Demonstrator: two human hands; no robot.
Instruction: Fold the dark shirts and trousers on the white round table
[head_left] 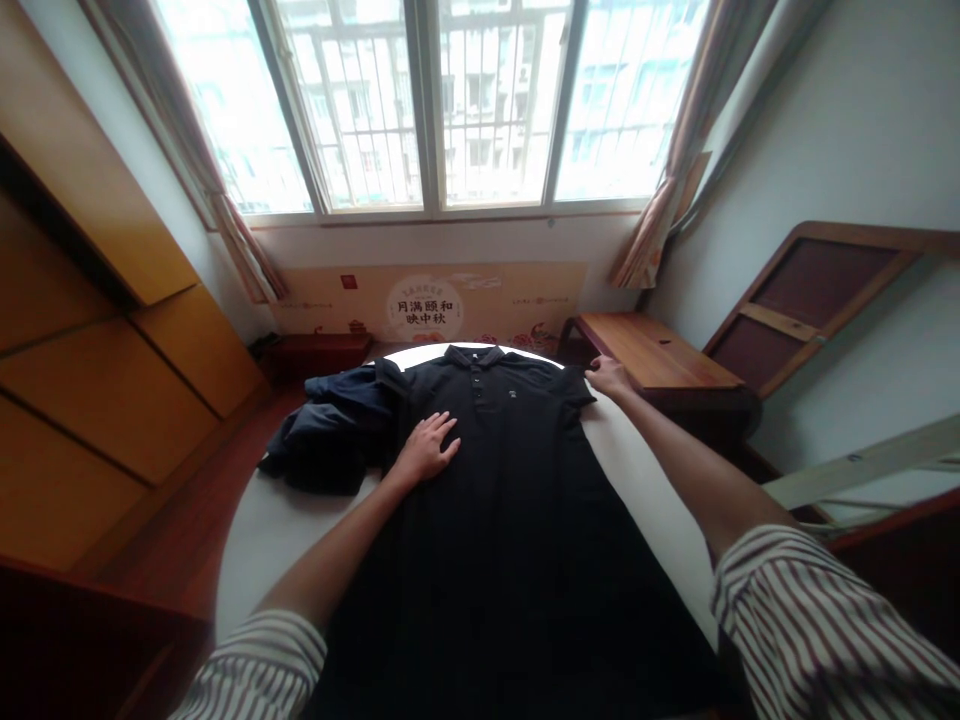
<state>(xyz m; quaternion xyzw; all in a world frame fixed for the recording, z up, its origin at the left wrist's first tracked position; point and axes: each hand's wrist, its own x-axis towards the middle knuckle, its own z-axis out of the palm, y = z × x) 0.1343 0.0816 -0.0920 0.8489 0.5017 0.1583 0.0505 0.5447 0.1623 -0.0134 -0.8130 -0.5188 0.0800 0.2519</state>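
A black polo shirt (pixel 502 510) lies spread front side up on a white round table (pixel 262 545), its collar toward the window. Flat on the left part of its chest rests my left hand (pixel 430 447), fingers stretched out. My right hand (pixel 609 376) is at the tip of the shirt's right-hand sleeve, with thumb and fingers pinched on the edge. A small pale logo (pixel 513 393) shows on the chest. Left of the shirt, a heap of dark folded clothes (pixel 330 430) touches or lies close to its left sleeve.
Beyond the table are a wide window (pixel 427 110) and a printed cardboard panel (pixel 487 295). To the right stands a wooden side table (pixel 652 350), with a framed wooden panel (pixel 814 295) leaning on the wall. Yellow-brown cabinets (pixel 97 400) line the left side.
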